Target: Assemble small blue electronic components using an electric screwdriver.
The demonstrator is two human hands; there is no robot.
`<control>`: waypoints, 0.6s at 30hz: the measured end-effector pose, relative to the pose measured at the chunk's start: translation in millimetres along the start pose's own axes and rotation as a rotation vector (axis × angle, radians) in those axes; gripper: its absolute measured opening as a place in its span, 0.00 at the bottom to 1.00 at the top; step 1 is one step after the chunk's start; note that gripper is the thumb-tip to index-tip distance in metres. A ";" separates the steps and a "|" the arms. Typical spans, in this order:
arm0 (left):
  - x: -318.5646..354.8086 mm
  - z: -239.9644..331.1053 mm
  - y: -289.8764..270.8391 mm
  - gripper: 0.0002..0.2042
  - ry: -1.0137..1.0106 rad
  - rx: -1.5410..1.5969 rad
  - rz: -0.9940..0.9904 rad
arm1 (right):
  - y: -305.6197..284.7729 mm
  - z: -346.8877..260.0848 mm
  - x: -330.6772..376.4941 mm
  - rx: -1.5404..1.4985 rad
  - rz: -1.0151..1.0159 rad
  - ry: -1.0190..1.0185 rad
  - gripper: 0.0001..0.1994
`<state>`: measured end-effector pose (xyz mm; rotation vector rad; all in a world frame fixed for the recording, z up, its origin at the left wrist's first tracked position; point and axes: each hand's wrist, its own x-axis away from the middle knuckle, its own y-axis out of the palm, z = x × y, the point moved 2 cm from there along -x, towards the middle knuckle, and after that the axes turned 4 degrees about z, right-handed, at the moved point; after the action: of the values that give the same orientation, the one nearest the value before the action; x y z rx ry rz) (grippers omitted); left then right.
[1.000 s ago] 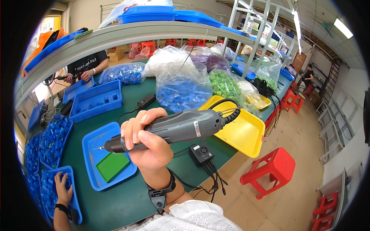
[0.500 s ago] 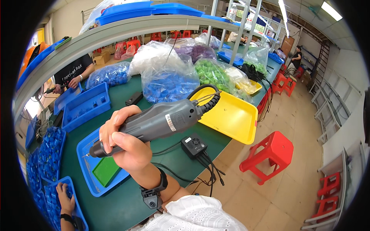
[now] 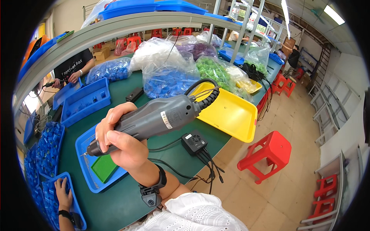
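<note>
My right hand [image 3: 125, 150] is wrapped round a dark grey electric screwdriver [image 3: 154, 117], held tilted above the table with its bit end low at the left and its cable end high at the right. Below its bit end lies a shallow blue tray [image 3: 93, 187], with a small green tray [image 3: 103, 170] inside. At the lower left, my left hand [image 3: 63, 195] reaches into a blue bin [image 3: 75, 198] of small blue plastic parts [image 3: 49, 188]. Its fingers look stretched out and apart over the parts; what lies beneath them is hidden.
A yellow tray [image 3: 231, 119] overhangs the table's right edge, near a black box with cables [image 3: 194, 141]. Bags of blue parts [image 3: 167, 82] and green parts [image 3: 212, 71] stand behind. A red stool [image 3: 271, 152] is at right. Another person [image 3: 73, 67] works across the table.
My right hand and the screwdriver have shifted slightly left, and the screwdriver's cable end is a little higher. My left hand has moved slightly up within the bin, its fingers less curled.
</note>
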<state>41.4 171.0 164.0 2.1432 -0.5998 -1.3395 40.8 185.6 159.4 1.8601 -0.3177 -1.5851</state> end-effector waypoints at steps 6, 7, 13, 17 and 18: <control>-0.5 2.5 -1.5 0.13 -0.004 -0.007 0.005 | 1.6 2.0 -1.5 0.006 -0.032 0.013 0.08; -0.4 2.8 -1.5 0.13 0.002 -0.028 0.006 | 2.0 2.1 -1.3 0.006 -0.036 0.015 0.08; -0.4 4.5 -2.2 0.13 0.006 0.005 0.008 | 3.3 2.7 0.4 0.021 -0.029 0.043 0.09; -0.2 4.4 -2.5 0.13 0.006 0.034 0.007 | 1.5 0.4 -2.3 0.023 -0.073 0.099 0.09; -0.3 3.6 -2.7 0.13 0.005 0.042 0.007 | -1.4 0.8 -2.5 0.019 -0.080 0.088 0.08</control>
<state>38.2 172.5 161.1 2.1749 -0.6380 -1.3283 39.1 187.8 160.4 1.9722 -0.2227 -1.5520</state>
